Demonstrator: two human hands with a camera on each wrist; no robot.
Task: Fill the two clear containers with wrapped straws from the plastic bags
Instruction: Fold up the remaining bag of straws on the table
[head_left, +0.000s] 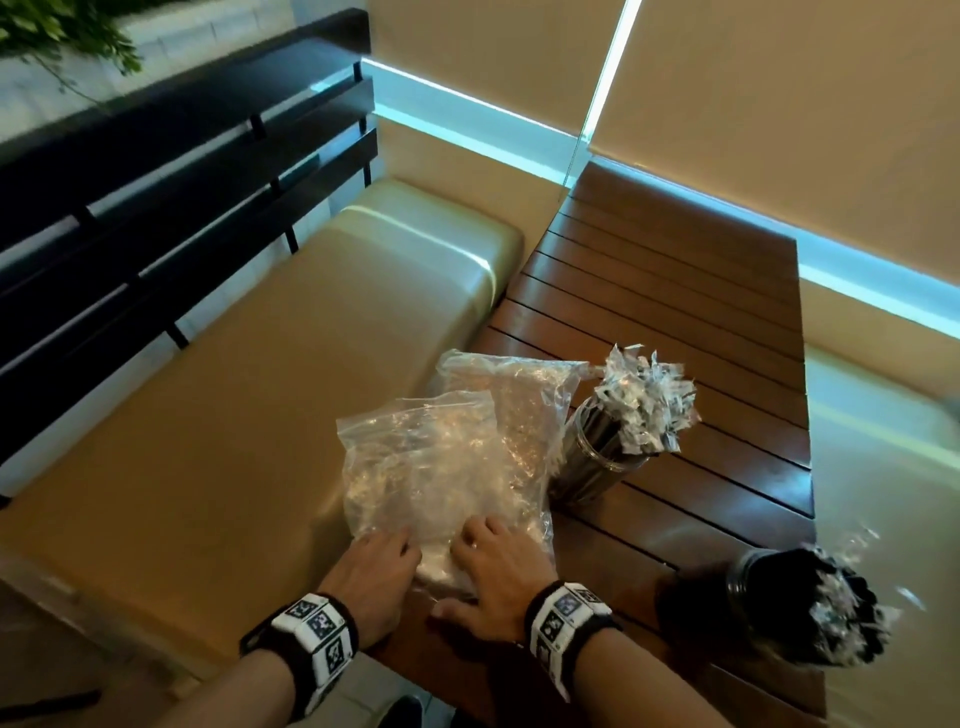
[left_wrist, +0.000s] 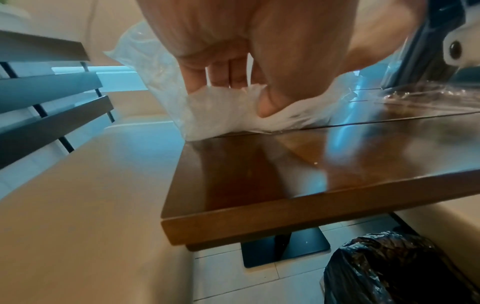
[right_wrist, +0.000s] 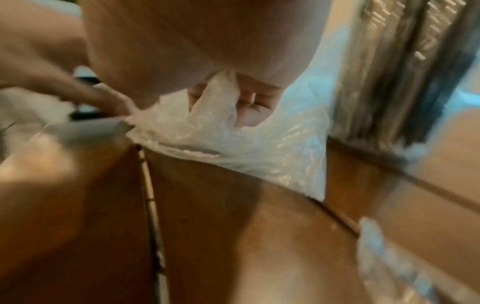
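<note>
Two crumpled clear plastic bags (head_left: 431, 467) lie overlapped on the left edge of the wooden table (head_left: 701, 364), and I see no straws inside them. My left hand (head_left: 384, 561) and right hand (head_left: 488, 561) are side by side on the bags' near end. In the left wrist view my left hand (left_wrist: 241, 96) pinches bunched plastic bag (left_wrist: 215, 117) between thumb and fingers. In the right wrist view my right hand (right_wrist: 233, 98) curls round a fold of the bag (right_wrist: 233, 144). One clear container (head_left: 597, 467) packed with wrapped straws (head_left: 644, 405) stands right of the bags. A second full container (head_left: 769, 597) is near my right wrist, blurred.
A tan padded bench (head_left: 234, 441) with a dark slatted back (head_left: 156, 208) runs along the table's left side. Under the table are its black base (left_wrist: 283, 246) on a tiled floor and a black rubbish bag (left_wrist: 384, 267). Another tan seat (head_left: 883, 467) lies to the right.
</note>
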